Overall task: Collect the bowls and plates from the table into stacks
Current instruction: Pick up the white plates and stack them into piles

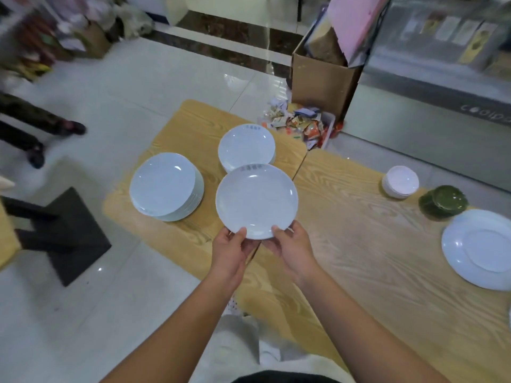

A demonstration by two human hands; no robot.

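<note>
I hold a white plate [256, 200] above the wooden table [359, 244] with both hands. My left hand [231, 251] pinches its near rim with the thumb on top, and my right hand [290, 248] grips the rim beside it. Just beyond the held plate sits a stack of similar white plates [246, 146]. A taller stack of white plates [166, 186] stands to the left. On the right lie a large flat white plate [481, 248], a stack of green dishes [443, 201] and stacked white bowls [400, 181].
A dark stool [66, 233] stands on the tiled floor left of the table. A cardboard box [323, 78] and a heap of wrappers [301, 125] lie behind the table. A person's legs [36, 128] are at the far left. A steel counter [428, 106] runs along the right.
</note>
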